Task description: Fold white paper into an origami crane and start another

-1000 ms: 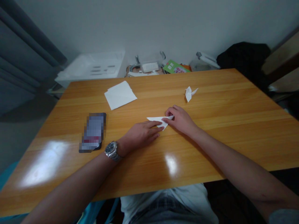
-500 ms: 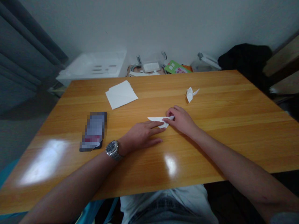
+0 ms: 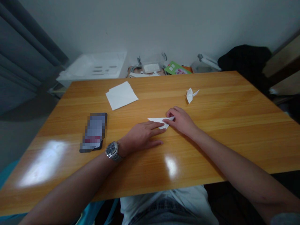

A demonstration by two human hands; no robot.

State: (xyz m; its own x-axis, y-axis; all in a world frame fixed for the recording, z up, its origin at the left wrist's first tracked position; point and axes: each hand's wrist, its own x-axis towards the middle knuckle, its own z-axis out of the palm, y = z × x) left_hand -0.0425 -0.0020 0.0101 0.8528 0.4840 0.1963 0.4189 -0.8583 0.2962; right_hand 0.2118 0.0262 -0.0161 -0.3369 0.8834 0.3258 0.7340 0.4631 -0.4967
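Near the middle of the glossy wooden tabletop (image 3: 222, 131), the left hand (image 3: 140, 136) lies flat, pinning a folded white paper triangle (image 3: 156, 119), while the right hand (image 3: 181, 120) pinches its right end, seemingly creasing a fold that calls for firm, even pressure.

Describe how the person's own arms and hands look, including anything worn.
Both forearms are bare. A silver metal wristwatch with a round dark dial sits on the left wrist. The right hand shows no watch. A grey sleeve edge shows at the right upper arm.
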